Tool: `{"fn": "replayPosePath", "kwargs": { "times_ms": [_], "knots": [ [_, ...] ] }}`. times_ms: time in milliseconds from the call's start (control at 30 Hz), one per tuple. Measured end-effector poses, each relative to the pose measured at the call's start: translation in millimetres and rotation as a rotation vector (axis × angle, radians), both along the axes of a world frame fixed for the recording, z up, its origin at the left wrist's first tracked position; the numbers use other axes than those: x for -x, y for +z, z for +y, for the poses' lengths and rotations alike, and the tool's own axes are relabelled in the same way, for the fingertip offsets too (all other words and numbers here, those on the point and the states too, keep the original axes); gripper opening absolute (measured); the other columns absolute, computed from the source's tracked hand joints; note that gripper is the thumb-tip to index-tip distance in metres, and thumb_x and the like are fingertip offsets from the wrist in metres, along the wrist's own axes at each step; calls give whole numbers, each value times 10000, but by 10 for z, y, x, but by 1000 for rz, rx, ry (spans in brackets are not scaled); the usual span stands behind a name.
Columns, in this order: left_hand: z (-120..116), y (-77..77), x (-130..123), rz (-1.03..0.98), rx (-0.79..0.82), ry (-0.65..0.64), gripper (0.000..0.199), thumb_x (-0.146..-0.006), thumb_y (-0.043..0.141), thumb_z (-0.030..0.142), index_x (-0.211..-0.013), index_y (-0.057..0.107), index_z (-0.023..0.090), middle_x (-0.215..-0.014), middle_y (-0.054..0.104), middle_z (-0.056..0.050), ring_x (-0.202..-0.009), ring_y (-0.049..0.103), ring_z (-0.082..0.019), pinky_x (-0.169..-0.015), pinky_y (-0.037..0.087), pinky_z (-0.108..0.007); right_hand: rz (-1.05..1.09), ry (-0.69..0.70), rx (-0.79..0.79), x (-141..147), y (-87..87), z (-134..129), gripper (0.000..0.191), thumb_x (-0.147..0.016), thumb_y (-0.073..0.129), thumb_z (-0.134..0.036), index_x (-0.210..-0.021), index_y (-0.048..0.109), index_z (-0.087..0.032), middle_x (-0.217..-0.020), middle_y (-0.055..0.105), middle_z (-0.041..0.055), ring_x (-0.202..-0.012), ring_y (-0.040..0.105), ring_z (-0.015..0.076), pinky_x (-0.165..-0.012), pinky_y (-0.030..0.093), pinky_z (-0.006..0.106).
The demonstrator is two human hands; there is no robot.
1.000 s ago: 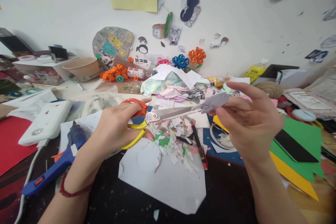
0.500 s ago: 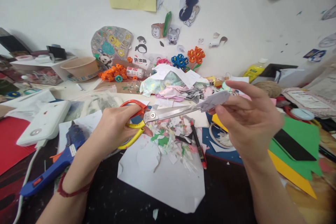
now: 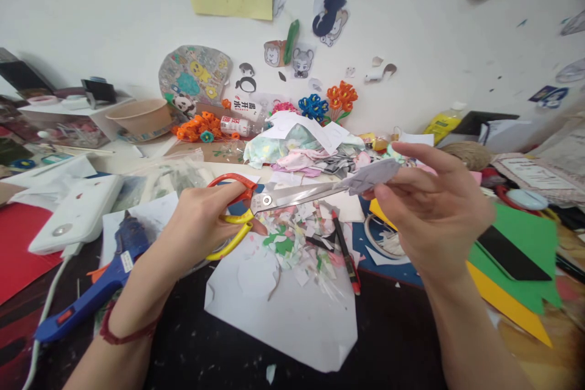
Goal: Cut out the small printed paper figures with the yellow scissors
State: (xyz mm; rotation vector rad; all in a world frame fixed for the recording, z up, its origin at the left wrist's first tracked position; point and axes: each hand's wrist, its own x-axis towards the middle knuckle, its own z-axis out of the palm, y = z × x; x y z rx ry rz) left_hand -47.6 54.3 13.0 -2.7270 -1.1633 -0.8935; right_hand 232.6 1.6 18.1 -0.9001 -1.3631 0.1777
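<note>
Metal scissors [image 3: 276,199], tips obscured, paper cutout [image 3: 372,177] indistinct

The head camera looks from the wearer's side of the desk [image 3: 393,329], forward and down. It sits near: the left hand [image 3: 201,219] and right hand [image 3: 443,213], entering from eight and four o'clock, loom large. The desktop spreads from below the lens out to the wall [image 3: 429,42] at twelve, farther off and faced nearly square, running past the top edge.
</note>
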Motion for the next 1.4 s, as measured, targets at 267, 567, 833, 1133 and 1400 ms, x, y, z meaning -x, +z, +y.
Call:
{"fn": "replayPosePath", "kwargs": {
  "times_ms": [267, 567, 833, 1133, 1400],
  "knots": [
    [22, -39, 35, 6, 7, 8, 168, -830, 665, 238, -765, 523, 178, -662, 401, 68, -582, 233, -87, -538, 267, -175, -4, 8, -1, -7, -4, 3, 454, -806, 763, -126, -1218, 701, -306, -806, 734, -6, -684, 710, 185, -652, 657, 351],
    [25, -27, 19, 27, 33, 24, 142, -847, 633, 235, -767, 532, 178, -675, 445, 55, -579, 242, -88, -540, 271, -184, -10, -15, -4, -3, -4, -1, 440, -806, 768, -139, -1208, 707, -306, -806, 735, -1, -684, 719, 189, -644, 659, 349],
    [31, -51, 37, 15, 19, 20, 213, -843, 683, 257, -756, 502, 186, -664, 415, 68, -600, 237, -92, -547, 275, -176, -3, 3, -14, -10, -1, 3, 465, -793, 770, -102, -1212, 713, -294, -794, 740, -11, -682, 703, 157, -657, 654, 292],
    [36, -45, 49, -8, -48, 2, 286, -876, 694, 295, -715, 486, 182, -624, 439, 77, -565, 277, -76, -510, 266, -179, -32, -9, -41, -18, -11, 21, 467, -789, 774, -96, -1209, 720, -291, -787, 743, -10, -671, 703, 152, -645, 654, 277],
    [103, -82, 76, -30, 35, 73, 249, -865, 633, 373, -732, 524, 194, -610, 498, 55, -531, 367, -90, -531, 299, -223, 28, 23, -4, -18, 13, 21, 456, -793, 757, -74, -1193, 721, -290, -807, 746, -17, -678, 709, 148, -687, 660, 282]
  ]
}}
